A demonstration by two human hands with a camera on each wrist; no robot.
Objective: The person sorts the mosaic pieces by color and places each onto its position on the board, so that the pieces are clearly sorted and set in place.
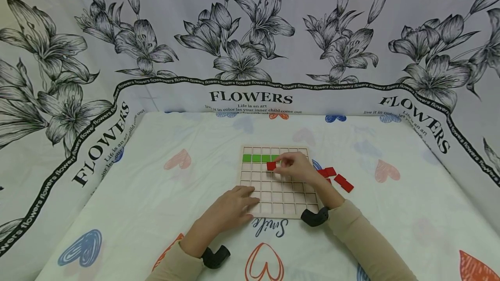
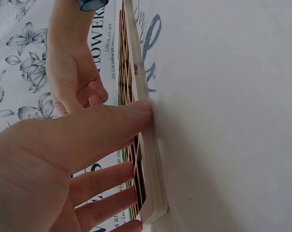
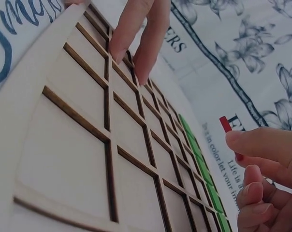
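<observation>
A wooden grid board (image 1: pixel 276 196) with square cells lies on the cloth, a row of green square tiles (image 1: pixel 256 158) in its second row from the far edge. Between thumb and finger, my right hand (image 1: pixel 297 167) pinches a red square tile (image 1: pixel 271 166) over the board, close to the green row. The right wrist view shows this tile (image 3: pixel 225 124) edge-on, raised above the grid. My left hand (image 1: pixel 231 206) rests on the board's near left corner. Its thumb (image 2: pixel 131 116) touches the board's side while the fingers lie relaxed over the cells.
Several loose red tiles (image 1: pixel 343 183) lie to the right of the board, partly behind the right forearm. A white cloth (image 1: pixel 203 142) printed with hearts covers the table. A flower-printed curtain (image 1: pixel 242 55) hangs behind. Black wrist-camera mounts (image 1: pixel 216 257) sit at both wrists.
</observation>
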